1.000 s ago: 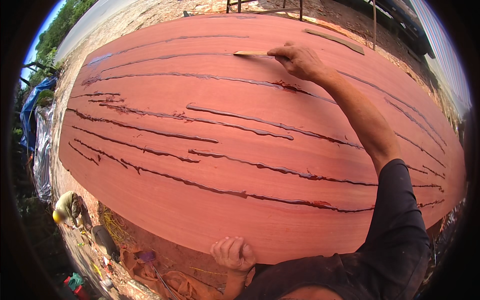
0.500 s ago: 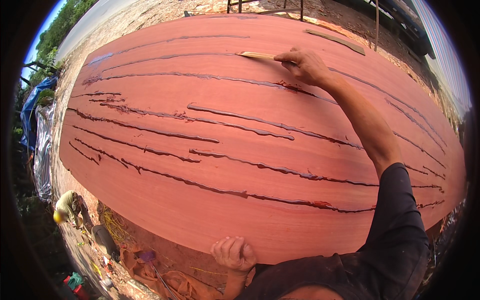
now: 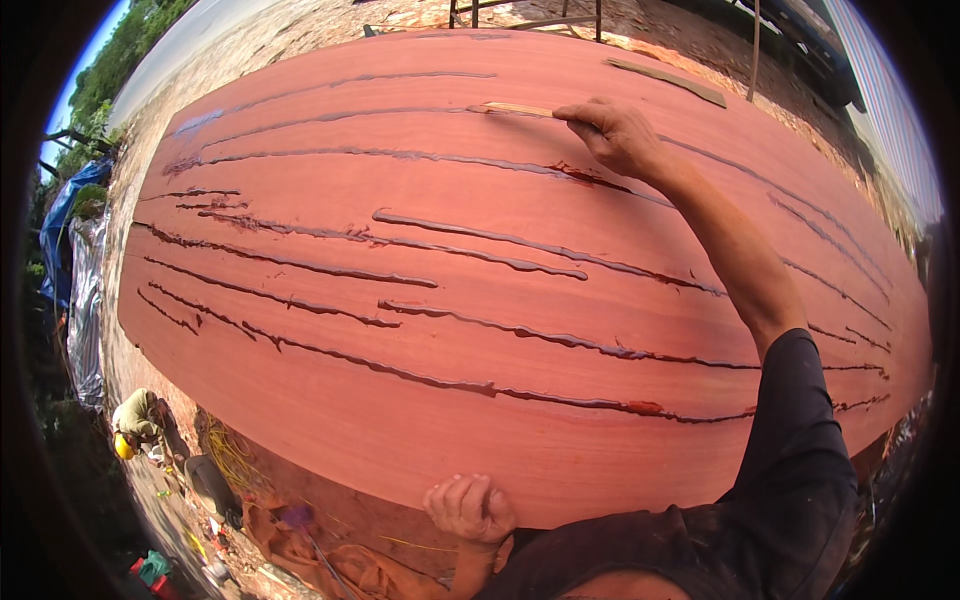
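Observation:
A big reddish wooden panel (image 3: 560,455) fills most of the view, its surface marked by long dark, wet-looking streaks (image 3: 560,340) running left to right. Across its far half reaches my right hand (image 3: 612,135), pinching the end of a thin, flat wooden stick (image 3: 517,109). The stick's other end points left and touches, or nearly touches, the end of one streak. My left hand (image 3: 470,508) rests curled into a loose fist at the panel's near edge. Its palm is hidden.
A narrow wood strip (image 3: 666,82) lies on the panel's far right. Beyond stands a metal frame (image 3: 525,14). At lower left, a person in a yellow helmet (image 3: 124,446) bends near yellow cord (image 3: 228,455). Brownish cloth (image 3: 350,568) lies below the near edge.
My right hand and the stick have shifted slightly to the right along the streak. My left hand stays put. The person at lower left has moved a little.

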